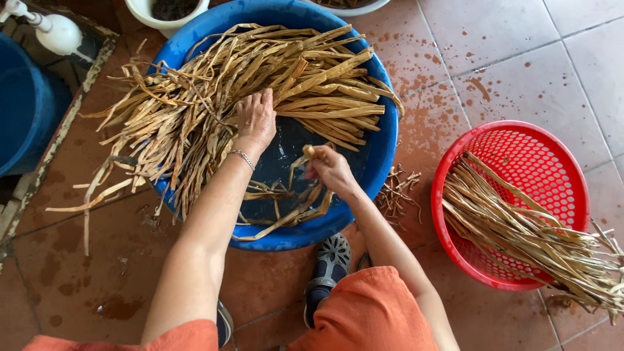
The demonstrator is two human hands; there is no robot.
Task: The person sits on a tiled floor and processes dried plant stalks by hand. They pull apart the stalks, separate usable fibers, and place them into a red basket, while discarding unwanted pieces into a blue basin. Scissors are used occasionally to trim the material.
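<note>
While stooping over the blue basin of water, with the dried strips heaped across its far rim and spilling over the left edge: best to press the heap under evenly and draw few strands at once. Beside it, right, a red basket with more strips. Left hand flat, fingers spread, on the heap. Right hand fisted, pinching a wet bundle near the near rim.
</note>
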